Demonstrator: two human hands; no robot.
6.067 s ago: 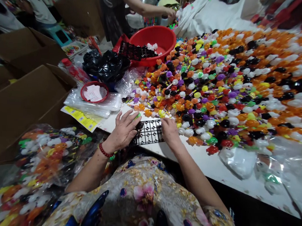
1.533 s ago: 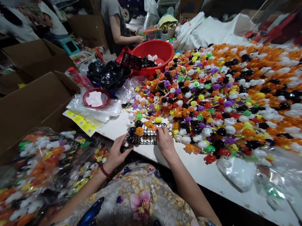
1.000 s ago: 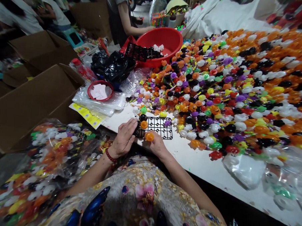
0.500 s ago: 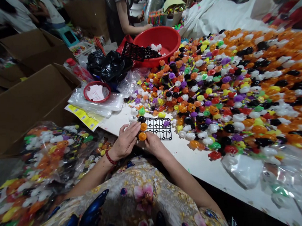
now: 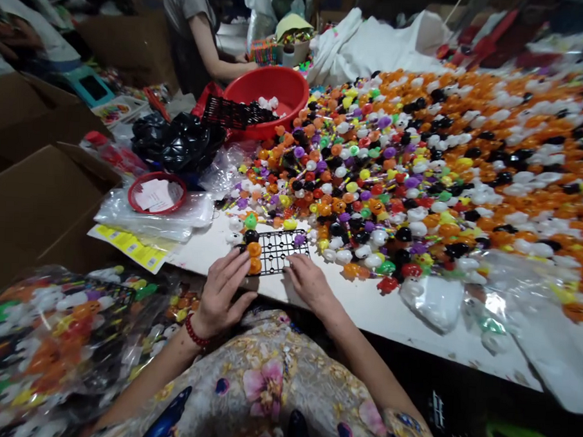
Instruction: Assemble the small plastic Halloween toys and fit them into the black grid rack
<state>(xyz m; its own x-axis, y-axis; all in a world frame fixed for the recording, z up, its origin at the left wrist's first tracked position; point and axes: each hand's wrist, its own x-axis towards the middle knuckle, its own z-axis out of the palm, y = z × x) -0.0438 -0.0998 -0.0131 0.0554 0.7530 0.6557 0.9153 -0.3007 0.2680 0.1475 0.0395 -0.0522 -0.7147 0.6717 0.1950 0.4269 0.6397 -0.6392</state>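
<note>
A black plastic grid [image 5: 275, 256] lies on the white table before me. Orange pumpkin-like pieces [image 5: 254, 258] stand in a column at its left side. Beside them are a black piece [image 5: 251, 237], a green piece [image 5: 251, 220] and white ones [image 5: 234, 232]. One purple piece [image 5: 299, 239] sits at the grid's far right corner. My left hand [image 5: 223, 289] is open, its stretched fingers against the left side of the orange pieces and partly covering a dark one. My right hand [image 5: 308, 282] has its fingers bent over the grid's near right edge, closed on it; its fingertips are partly hidden.
A large heap of colourful toy pieces [image 5: 370, 183] covers the table's right side. Behind stands a red basin [image 5: 287, 93]; left are a small red basket [image 5: 160, 193] with paper slips and plastic bags [image 5: 195, 214]. Cardboard boxes [image 5: 31, 213] stand left. A co-worker's arm [image 5: 207, 50] shows behind.
My right hand has left the orange pieces and moved right along the grid's near edge. My left hand has drawn slightly back with its fingers spread more. The view has turned right.
</note>
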